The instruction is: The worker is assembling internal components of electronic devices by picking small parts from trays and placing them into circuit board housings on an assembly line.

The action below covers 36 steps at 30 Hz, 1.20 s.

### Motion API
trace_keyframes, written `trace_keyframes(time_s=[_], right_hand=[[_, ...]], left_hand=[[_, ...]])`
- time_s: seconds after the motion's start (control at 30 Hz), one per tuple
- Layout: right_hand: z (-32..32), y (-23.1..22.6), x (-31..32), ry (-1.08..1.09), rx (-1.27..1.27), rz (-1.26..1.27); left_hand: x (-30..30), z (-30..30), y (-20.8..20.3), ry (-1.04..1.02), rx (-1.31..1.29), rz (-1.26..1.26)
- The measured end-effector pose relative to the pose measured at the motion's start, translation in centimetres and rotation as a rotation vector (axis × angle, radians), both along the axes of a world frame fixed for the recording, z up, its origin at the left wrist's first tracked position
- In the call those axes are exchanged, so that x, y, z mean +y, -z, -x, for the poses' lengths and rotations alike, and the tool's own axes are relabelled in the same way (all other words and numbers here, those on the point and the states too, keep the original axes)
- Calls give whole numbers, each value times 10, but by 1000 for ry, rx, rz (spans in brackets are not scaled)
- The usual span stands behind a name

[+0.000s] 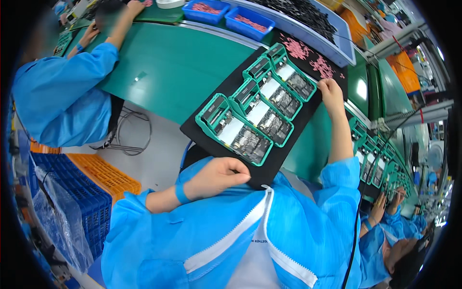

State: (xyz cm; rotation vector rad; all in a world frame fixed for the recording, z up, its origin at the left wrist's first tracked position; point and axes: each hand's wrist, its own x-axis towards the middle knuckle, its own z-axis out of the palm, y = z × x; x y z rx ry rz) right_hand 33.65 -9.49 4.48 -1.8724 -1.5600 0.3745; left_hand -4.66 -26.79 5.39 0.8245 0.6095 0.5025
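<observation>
on matte black mat | four rounded green-rimmed units | hands apart, curled; grip unclear

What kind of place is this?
Probably a factory assembly line: green frames full of electronic-looking parts lie in a row, blue trays hold small pink pieces, and people in blue work nearby.

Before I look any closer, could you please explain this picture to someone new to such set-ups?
There is no machine here: a person works bare-handed. The single picture comes from a wide fisheye camera worn on that person's head, looking down. On a black mat over a green table lie four green frames with dark parts inside; loose pink pieces lie beyond them. The left hand is by the mat's near end, the right hand beside the farthest frame. Whether either grip holds anything small, I cannot tell.
</observation>
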Motion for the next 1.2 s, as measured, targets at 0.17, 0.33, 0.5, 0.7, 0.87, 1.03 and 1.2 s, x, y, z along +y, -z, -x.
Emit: trace_keyframes(time_s=[0.17,0.33,0.5,0.7,0.87,1.03,1.2], right_hand=[[15,9,11,-87,-207,-178],[21,7,5,-140,-141,-247],[30,2,13,-293,-189,-310],[34,-2,27,-268,-486,-360],[36,-8,28,-288,-554,-340],[36,-13,34,-318,-739,-303],[39,-10,34,-261,-686,-215]], left_hand=[[1,-26,27,154,-20,73],[13,-11,30,395,6,39],[45,26,-27,546,311,-437],[93,53,-120,304,472,-972],[125,38,-180,115,524,-1317],[171,-15,-194,93,505,-1724],[228,-81,-163,100,423,-2093]])
